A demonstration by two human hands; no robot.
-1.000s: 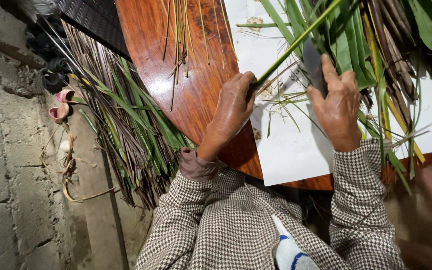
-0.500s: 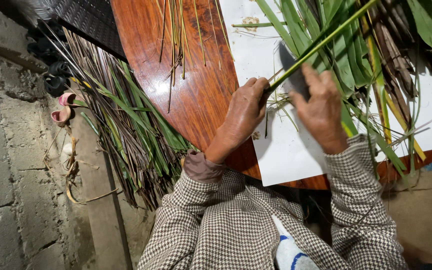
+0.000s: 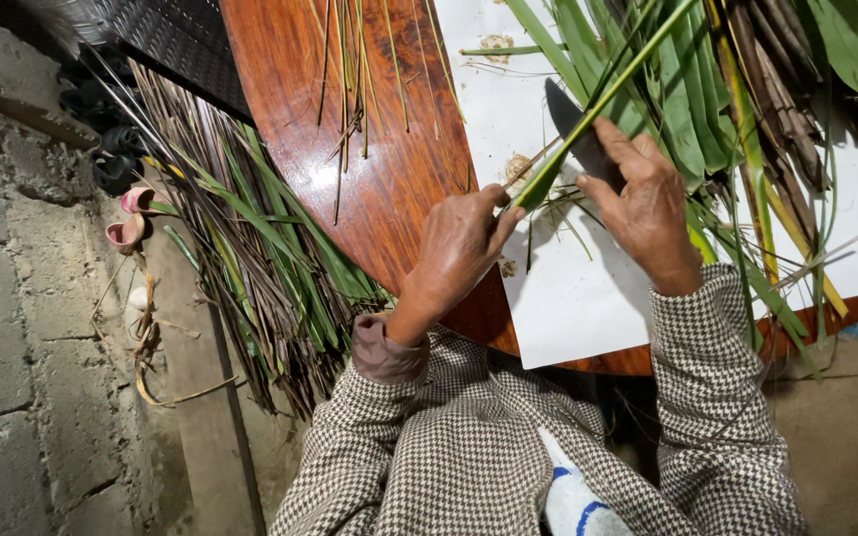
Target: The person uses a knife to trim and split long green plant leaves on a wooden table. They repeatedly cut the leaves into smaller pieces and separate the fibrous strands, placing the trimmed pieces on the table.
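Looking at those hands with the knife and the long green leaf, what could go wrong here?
The left hand pinches the long green leaf right beside the dark knife blade held by the right hand, so a slip could nick the fingers. The leaf juts out past the table, so it might bend or split unevenly. Thin strips lie loose on the wooden table and may slide off.

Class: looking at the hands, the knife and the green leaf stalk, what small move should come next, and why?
Probably draw the knife further along the green leaf stalk: the right hand lays the blade against it, while the left hand pinches its lower end.
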